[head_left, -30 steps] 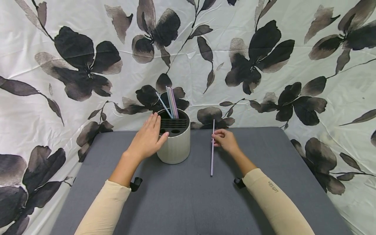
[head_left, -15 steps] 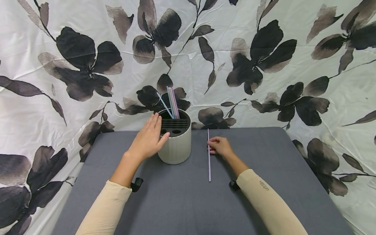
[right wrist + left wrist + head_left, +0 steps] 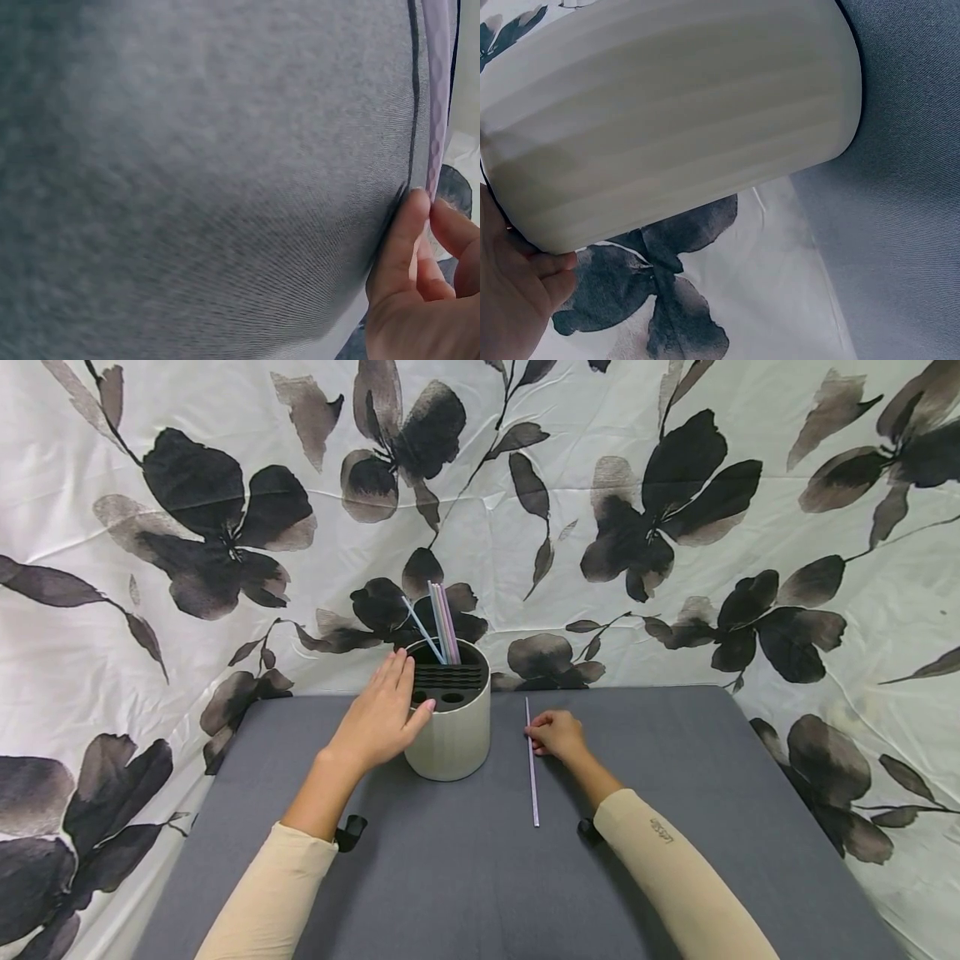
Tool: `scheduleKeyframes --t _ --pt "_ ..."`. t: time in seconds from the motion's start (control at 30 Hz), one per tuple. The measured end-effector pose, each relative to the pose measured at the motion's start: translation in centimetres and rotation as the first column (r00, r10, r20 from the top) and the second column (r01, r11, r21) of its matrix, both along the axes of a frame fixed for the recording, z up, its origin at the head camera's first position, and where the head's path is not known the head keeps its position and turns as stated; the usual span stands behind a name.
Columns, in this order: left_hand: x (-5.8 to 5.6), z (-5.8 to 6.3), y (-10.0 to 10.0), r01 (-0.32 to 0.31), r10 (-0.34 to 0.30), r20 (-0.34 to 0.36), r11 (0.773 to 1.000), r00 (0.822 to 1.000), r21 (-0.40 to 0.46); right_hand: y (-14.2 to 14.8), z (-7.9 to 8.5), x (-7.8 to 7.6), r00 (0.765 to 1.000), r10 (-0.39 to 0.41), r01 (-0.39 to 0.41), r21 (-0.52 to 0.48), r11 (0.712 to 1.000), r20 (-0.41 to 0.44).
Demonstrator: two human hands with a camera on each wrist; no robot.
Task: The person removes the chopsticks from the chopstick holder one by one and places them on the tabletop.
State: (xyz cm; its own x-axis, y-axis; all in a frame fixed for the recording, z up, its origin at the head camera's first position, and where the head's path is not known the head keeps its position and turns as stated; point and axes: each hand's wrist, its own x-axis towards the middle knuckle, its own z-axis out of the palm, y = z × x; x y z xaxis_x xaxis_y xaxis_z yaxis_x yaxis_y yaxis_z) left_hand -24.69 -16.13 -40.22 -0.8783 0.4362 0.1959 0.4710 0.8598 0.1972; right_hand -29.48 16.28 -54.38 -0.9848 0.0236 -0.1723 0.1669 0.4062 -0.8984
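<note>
The right hand [image 3: 557, 734] pinches the lilac stick [image 3: 533, 785] between thumb and fingertips, above its middle in the head view, over the grey table [image 3: 465, 877] and to the right of the cup [image 3: 450, 745], apart from it. The left hand [image 3: 373, 720] grasps nothing, its fingers extended against the left side of the cup's rim. Behind the slots and 2 round holes of the black insert [image 3: 450, 676] stand pale sticks [image 3: 447, 622], with 1 blue stick [image 3: 422, 629] leaning left.
</note>
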Motion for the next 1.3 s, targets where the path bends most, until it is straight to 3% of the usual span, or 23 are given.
scheduleKeyframes --t 0.37,0.7,0.87,1.03,1.17,1.3 --pt "0.2 -0.1 0.1 0.007 -0.006 -0.015 1.0 1.0 0.003 -0.4 0.7 -0.4 0.999 0.038 -0.043 0.191 0.981 0.028" --pt "0.3 -0.2 0.2 0.007 -0.007 -0.021 1.0 1.0 0.005 -0.2 0.9 -0.6 0.997 0.03 -0.04 0.146 0.988 0.072" --pt "0.3 -0.2 0.1 0.0 0.0 -0.026 1.0 1.0 0.005 0.1 1.0 -0.4 0.998 0.048 -0.053 0.13 0.99 0.045" --pt "0.4 -0.1 0.1 0.004 -0.004 -0.033 1.0 0.999 0.012 0.4 1.8 -0.5 0.997 0.067 -0.061 0.166 0.984 -0.034" --pt "0.3 -0.1 0.1 0.006 -0.006 -0.026 1.0 1.0 0.011 0.5 2.8 -0.7 0.988 0.115 -0.091 0.208 0.974 -0.107" --pt "0.3 -0.1 0.1 0.004 -0.004 -0.018 1.0 1.0 0.013 0.3 4.0 -0.9 0.975 0.159 -0.133 0.167 0.977 -0.157"
